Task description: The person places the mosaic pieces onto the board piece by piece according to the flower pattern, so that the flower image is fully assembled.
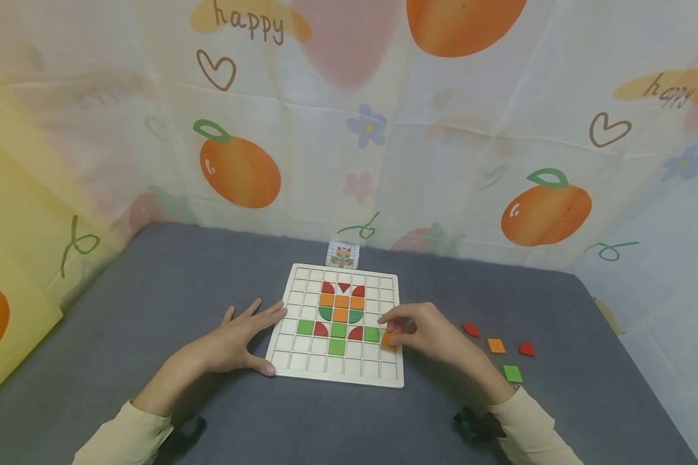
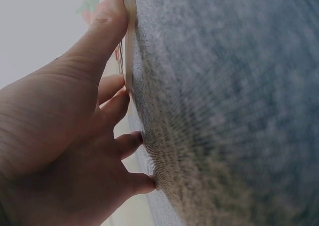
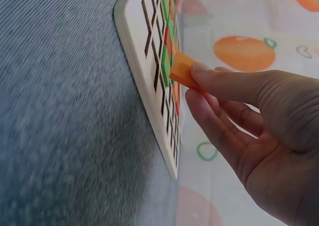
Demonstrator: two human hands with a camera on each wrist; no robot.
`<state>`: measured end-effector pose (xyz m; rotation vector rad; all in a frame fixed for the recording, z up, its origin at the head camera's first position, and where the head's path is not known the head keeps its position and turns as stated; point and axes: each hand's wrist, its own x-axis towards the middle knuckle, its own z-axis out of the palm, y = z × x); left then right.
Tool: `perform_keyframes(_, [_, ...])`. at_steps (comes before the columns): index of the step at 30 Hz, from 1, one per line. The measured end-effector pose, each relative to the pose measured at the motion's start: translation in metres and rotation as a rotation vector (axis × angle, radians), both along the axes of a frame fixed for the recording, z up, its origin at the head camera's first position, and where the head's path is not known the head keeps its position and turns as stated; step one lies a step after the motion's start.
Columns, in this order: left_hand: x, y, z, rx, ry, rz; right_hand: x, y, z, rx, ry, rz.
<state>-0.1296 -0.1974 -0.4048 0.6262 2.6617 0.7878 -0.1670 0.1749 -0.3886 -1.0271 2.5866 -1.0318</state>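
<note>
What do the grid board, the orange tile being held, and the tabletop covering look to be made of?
Grid board: pale unfinished wood, probably plywood, matte, with cut square cells. Orange tile pinched in the right hand: seemingly painted wood, going by its flat, even colour and thick edge, though plastic is possible. Tabletop covering: grey fabric, felt-like, with a fine ribbed weave in the wrist views. The left hand presses flat against the board's edge.

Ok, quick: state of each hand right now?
Left hand: open, fingers flat against the wooden grid board.
Right hand: pinching an orange tile.

Cream long sleeves (image 1: pixel 523 420), black wrist-worn cameras (image 1: pixel 477 426).
</note>
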Motion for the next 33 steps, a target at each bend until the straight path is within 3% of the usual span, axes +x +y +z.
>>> perform_keyframes(18, [0.0,0.0,-0.001,-0.005,0.011,0.002,0.0,-0.038,-0.001,-0.032,-0.012,0.113])
perform_keyframes(33, [0.0,0.0,-0.001,-0.003,0.003,0.0,-0.001,-0.055,-0.005,0.025,-0.013,0.124])
